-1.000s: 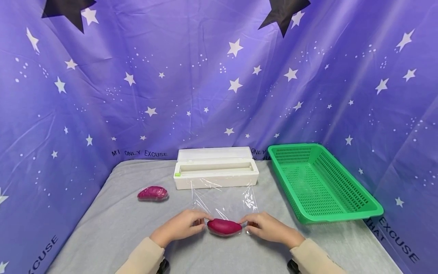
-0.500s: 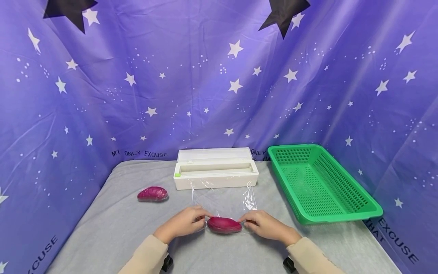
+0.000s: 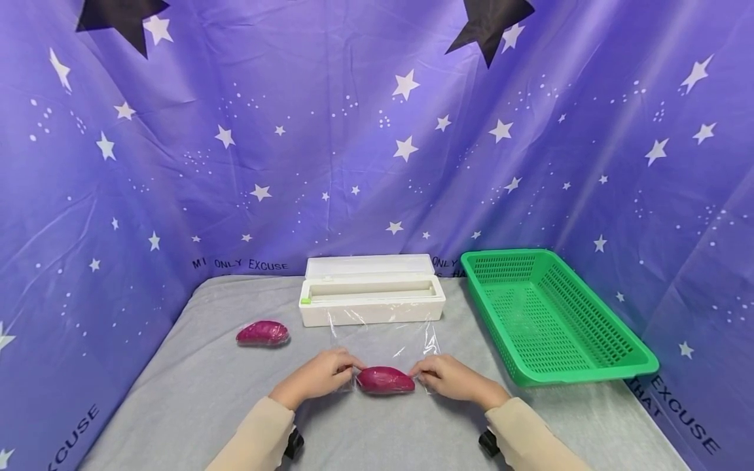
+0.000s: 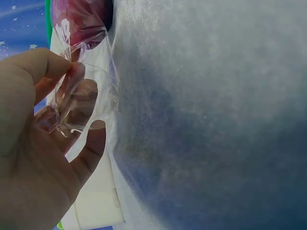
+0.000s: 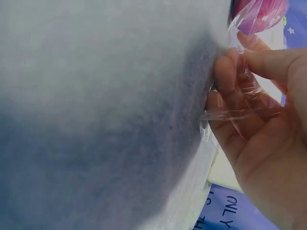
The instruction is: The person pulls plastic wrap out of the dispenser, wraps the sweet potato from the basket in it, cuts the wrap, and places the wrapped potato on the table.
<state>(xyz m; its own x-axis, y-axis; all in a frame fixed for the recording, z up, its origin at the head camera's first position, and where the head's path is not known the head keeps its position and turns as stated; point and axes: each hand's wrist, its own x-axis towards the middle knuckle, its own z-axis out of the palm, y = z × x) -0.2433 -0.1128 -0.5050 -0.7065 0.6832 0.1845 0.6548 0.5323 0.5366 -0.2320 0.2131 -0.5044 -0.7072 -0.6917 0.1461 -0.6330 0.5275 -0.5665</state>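
A purple sweet potato (image 3: 385,380) lies wrapped in clear cling film (image 3: 383,343), which stretches back to a white dispenser box (image 3: 372,312). My left hand (image 3: 321,375) is at its left end, and the left wrist view shows thumb and forefinger pinching gathered film (image 4: 86,103). At the opposite end, my right hand (image 3: 453,377) pinches film too; in the right wrist view the loose film (image 5: 240,114) trails across the other fingers. Only the tip of the sweet potato (image 5: 261,17) shows there. Another film-wrapped sweet potato (image 3: 263,333) rests off to the left.
On the right stands a green perforated basket (image 3: 530,373). The dispenser's lid (image 3: 370,265) is raised, with a small green piece (image 3: 305,300) at the box's left front. Grey cloth (image 3: 194,386) covers the table, and a purple star-printed curtain (image 3: 330,150) surrounds it.
Both hands and the sweet potato between them have shifted slightly away from me, toward the dispenser. The stretch of film between sweet potato and box is shorter. The other sweet potato has stayed put.
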